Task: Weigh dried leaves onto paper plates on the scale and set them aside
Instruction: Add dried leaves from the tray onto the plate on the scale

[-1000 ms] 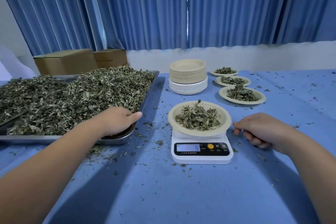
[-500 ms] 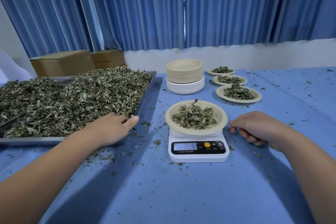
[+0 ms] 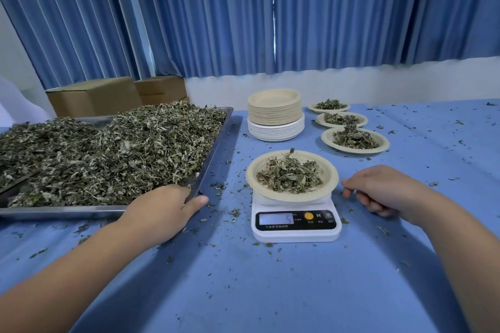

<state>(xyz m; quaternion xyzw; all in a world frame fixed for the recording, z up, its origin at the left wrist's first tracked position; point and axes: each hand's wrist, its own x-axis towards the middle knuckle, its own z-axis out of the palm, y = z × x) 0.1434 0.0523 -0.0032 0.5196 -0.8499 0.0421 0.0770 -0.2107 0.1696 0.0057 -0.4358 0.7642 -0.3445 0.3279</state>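
Observation:
A white digital scale (image 3: 295, 227) stands at the table's middle, its display lit. On it sits a paper plate (image 3: 332, 174) holding a small heap of dried leaves (image 3: 289, 176). To the left, a metal tray (image 3: 54, 211) is piled with dried leaves (image 3: 108, 149). My left hand (image 3: 162, 211) rests on the tray's near right corner with the thumb straight along the rim; its fingers are hidden. My right hand (image 3: 378, 192) lies on the cloth just right of the scale, fingers loosely curled, holding nothing and clear of the plate.
A stack of empty paper plates (image 3: 274, 113) stands behind the scale. Three filled plates (image 3: 326, 138) line up at the back right. Cardboard boxes (image 3: 94, 97) sit behind the tray. Leaf crumbs litter the blue cloth (image 3: 270, 292).
My left hand has drawn back a little toward me, from the leaves to the tray's corner. The right hand has barely moved. The view has shifted slightly.

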